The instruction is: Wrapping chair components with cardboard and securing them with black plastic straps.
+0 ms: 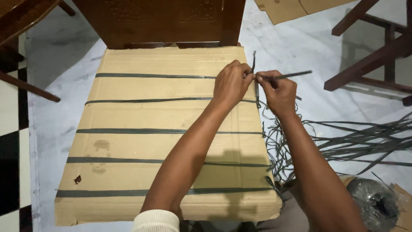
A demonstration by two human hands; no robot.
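Note:
A chair seat wrapped in brown cardboard (141,116) lies below me, bound by several dark green plastic straps (154,75) running across it. My left hand (231,83) pinches a strap end at the seat's right edge, near the far corner. My right hand (279,92) sits right beside it and grips the other strap end (292,75), which sticks out to the right. A short strap tail (254,60) points up between the two hands. Knots of the nearer straps show along the right edge (269,180).
A loose bundle of green straps (352,139) lies on the white floor at right. The chair's dark wooden back (159,21) stands at the top. More wooden chair legs (369,60) are at right and upper left. A black plastic bag (377,202) sits at lower right.

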